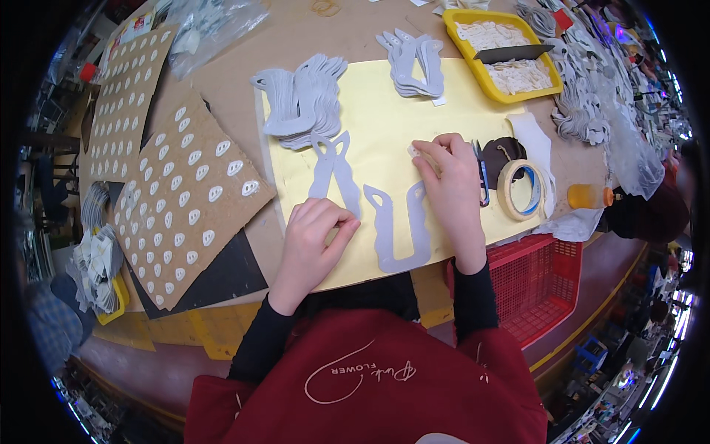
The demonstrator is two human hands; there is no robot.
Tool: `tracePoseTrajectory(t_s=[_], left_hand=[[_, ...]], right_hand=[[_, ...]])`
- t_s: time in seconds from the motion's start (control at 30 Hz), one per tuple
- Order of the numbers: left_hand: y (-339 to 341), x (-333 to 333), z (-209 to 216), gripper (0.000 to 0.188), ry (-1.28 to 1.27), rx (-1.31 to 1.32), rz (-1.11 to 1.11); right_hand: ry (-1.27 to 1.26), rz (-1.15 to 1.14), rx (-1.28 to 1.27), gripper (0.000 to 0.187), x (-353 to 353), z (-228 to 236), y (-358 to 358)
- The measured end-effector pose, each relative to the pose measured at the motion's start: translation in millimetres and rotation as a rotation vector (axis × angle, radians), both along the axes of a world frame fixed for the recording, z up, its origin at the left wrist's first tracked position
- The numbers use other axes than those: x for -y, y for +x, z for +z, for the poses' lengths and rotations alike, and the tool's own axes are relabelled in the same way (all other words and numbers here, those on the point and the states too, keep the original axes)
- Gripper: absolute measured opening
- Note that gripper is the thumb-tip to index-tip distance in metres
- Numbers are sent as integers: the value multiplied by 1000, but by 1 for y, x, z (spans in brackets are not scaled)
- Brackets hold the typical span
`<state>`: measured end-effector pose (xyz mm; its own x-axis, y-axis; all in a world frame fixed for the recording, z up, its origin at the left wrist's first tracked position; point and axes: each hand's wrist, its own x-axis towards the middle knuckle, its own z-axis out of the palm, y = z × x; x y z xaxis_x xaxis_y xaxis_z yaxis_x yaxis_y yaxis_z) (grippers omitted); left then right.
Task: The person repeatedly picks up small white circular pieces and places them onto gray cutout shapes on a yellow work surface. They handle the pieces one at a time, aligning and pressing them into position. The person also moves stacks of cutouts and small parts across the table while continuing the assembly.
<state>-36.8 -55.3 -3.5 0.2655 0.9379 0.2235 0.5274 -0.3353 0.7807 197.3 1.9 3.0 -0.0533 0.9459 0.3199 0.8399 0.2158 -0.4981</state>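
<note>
My left hand (314, 240) is closed at the lower end of a flat grey cut-out piece (344, 181), whose two slotted arms cross. Its thumb and forefinger come together at the edge of that piece, and the palm hides the rest. Between the thumb and forefinger of my right hand (455, 181) is a small whitish piece (414, 150). A second grey U-shaped piece (399, 260) lies flat between my hands, one arm reaching up beside my right hand. Under all of this is a yellow sheet (377, 111) on the table.
Grey pieces are stacked at the far left (303, 107), with a smaller pile (414, 66) beyond. A yellow tray (510, 96) holds small white pieces. Brown boards (185, 192) carry rows of white pieces. Right lie scissors (482, 174), a tape roll (509, 196) and an orange bottle (588, 197).
</note>
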Motion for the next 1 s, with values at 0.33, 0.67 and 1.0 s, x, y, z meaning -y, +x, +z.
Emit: tracePoseTrajectory(t_s=[0.33,0.67,1.0], left_hand=[[1,1,0,10,-27,29,17],[1,2,-2,10,-21,25,20],[2,3,1,9,-34,68,39]], right_hand=[[3,-96,-453,19,5,39,40],[-74,-468,-300,26,-17,23,156],[61,-402,-356,21,22,50,130]])
